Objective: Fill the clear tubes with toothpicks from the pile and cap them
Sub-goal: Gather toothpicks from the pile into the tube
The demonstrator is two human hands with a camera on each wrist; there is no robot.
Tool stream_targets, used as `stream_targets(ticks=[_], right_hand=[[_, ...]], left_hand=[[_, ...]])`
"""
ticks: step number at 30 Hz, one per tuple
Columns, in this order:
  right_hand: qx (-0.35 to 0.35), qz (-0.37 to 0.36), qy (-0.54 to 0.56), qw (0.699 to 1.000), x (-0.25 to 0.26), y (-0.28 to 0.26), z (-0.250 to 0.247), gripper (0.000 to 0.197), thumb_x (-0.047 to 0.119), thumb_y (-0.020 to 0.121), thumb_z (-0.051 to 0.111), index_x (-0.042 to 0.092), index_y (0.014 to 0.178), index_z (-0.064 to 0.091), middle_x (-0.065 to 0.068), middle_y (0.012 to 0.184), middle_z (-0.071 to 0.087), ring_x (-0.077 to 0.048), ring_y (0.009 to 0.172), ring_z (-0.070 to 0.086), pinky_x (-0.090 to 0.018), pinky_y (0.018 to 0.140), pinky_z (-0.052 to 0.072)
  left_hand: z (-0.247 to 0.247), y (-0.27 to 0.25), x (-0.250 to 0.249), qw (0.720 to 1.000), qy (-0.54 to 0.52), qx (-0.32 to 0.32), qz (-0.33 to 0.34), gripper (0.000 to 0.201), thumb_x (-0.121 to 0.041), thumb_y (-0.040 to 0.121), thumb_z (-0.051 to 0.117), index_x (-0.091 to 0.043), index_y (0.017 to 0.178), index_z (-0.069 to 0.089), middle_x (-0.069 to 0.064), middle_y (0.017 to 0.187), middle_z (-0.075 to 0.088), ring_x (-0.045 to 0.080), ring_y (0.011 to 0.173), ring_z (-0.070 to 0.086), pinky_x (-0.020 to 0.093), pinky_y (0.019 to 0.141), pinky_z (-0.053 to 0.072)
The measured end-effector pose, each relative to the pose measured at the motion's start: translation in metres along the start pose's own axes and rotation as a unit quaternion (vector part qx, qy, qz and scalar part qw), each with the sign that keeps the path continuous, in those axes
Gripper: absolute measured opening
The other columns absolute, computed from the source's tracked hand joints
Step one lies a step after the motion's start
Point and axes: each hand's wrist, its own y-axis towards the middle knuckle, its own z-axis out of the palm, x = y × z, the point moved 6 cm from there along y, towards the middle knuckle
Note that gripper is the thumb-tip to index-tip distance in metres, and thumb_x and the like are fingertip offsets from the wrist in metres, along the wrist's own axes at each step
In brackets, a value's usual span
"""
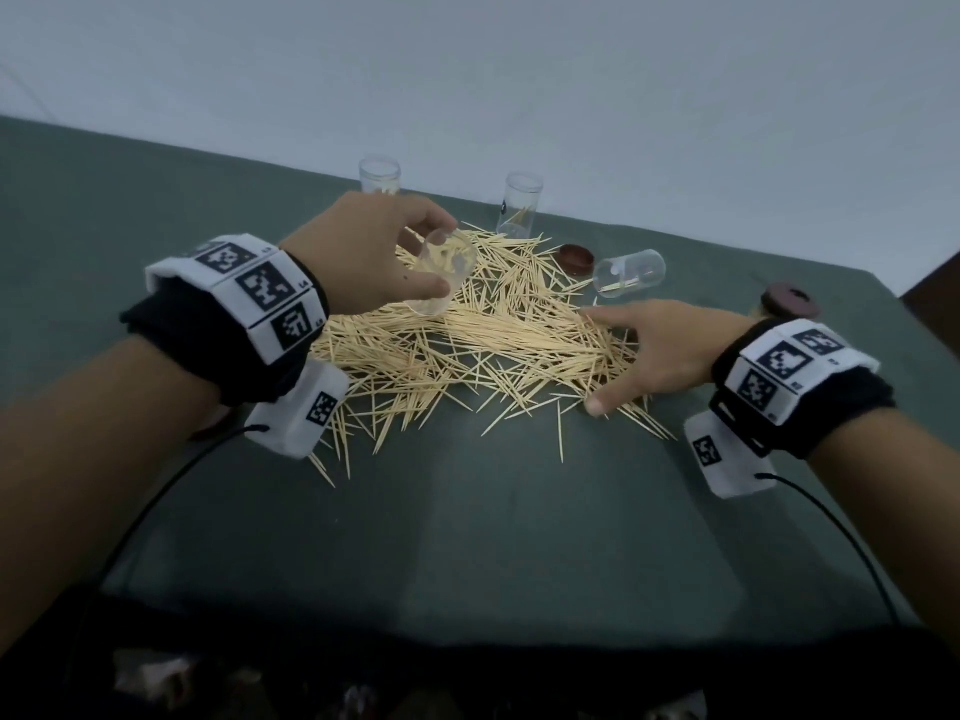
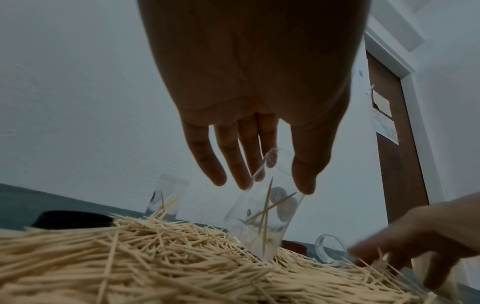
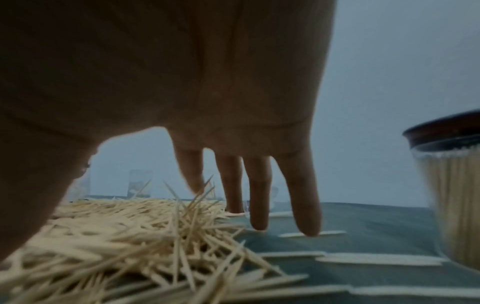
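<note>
A wide pile of toothpicks [image 1: 467, 350] lies on the green table [image 1: 467, 537]. My left hand [image 1: 439, 254] pinches a clear tube [image 1: 441, 275] at its rim, thumb on one side and fingers on the other. The tube [image 2: 262, 222] tilts with its base in the pile and has a few toothpicks inside. My right hand [image 1: 597, 358] is spread flat on the pile's right edge, and its straight fingers [image 3: 259, 205] touch toothpicks and cloth without holding anything.
Two uncapped tubes [image 1: 380, 176] [image 1: 519, 205] stand at the back, each with a few toothpicks. Another tube [image 1: 628, 272] lies on its side beside a brown cap [image 1: 575, 258]. A full, capped tube [image 3: 451, 195] stands by my right wrist. A dark cap [image 2: 75, 219] sits left of the pile.
</note>
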Motion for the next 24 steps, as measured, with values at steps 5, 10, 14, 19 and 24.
stream_targets(ticks=[5, 10, 14, 19, 24], right_hand=[[-0.074, -0.043, 0.019, 0.996, 0.018, 0.010, 0.000, 0.088, 0.054, 0.074, 0.076, 0.040, 0.148, 0.030, 0.004, 0.147, 0.045, -0.019, 0.133, 0.043, -0.033, 0.109, 0.034], [-0.144, -0.107, 0.060, 0.982, 0.046, 0.018, -0.005, 0.067, 0.036, 0.081, 0.076, 0.039, 0.141, 0.045, 0.005, 0.139, 0.054, -0.014, 0.123, 0.052, -0.027, 0.101, 0.037], [-0.104, -0.068, 0.029, 0.992, 0.044, 0.019, -0.007, 0.081, 0.047, 0.076, 0.077, 0.038, 0.145, 0.037, 0.002, 0.145, 0.047, -0.019, 0.128, 0.048, -0.033, 0.103, 0.038], [-0.108, -0.063, 0.028, 0.992, 0.047, 0.023, -0.005, 0.066, 0.045, 0.079, 0.075, 0.037, 0.139, 0.048, 0.002, 0.140, 0.053, -0.018, 0.125, 0.051, -0.032, 0.103, 0.040], [-0.146, -0.071, 0.003, 0.987, 0.060, 0.026, -0.009, 0.052, 0.035, 0.084, 0.072, 0.031, 0.133, 0.056, -0.004, 0.128, 0.062, -0.021, 0.115, 0.058, -0.031, 0.098, 0.047]], left_hand=[[0.002, 0.001, -0.003, 1.000, 0.002, 0.006, 0.004, 0.056, -0.037, 0.080, 0.076, -0.029, 0.131, 0.054, -0.019, 0.109, 0.058, -0.001, 0.099, 0.058, 0.009, 0.073, 0.037], [0.004, 0.000, -0.002, 1.000, 0.000, 0.009, 0.002, 0.055, -0.036, 0.080, 0.075, -0.029, 0.131, 0.054, -0.020, 0.108, 0.057, -0.001, 0.098, 0.057, 0.006, 0.072, 0.035], [0.001, -0.001, -0.002, 1.000, 0.001, 0.006, 0.001, 0.054, -0.037, 0.080, 0.075, -0.028, 0.130, 0.055, -0.019, 0.108, 0.059, 0.000, 0.099, 0.058, 0.006, 0.071, 0.035], [0.002, -0.001, -0.004, 1.000, 0.000, 0.011, 0.000, 0.055, -0.036, 0.081, 0.075, -0.028, 0.131, 0.054, -0.018, 0.109, 0.058, 0.001, 0.100, 0.058, 0.010, 0.076, 0.038], [0.003, -0.002, -0.004, 1.000, -0.005, 0.009, -0.002, 0.056, -0.035, 0.081, 0.075, -0.027, 0.132, 0.054, -0.015, 0.112, 0.061, 0.002, 0.102, 0.059, 0.013, 0.085, 0.038]])
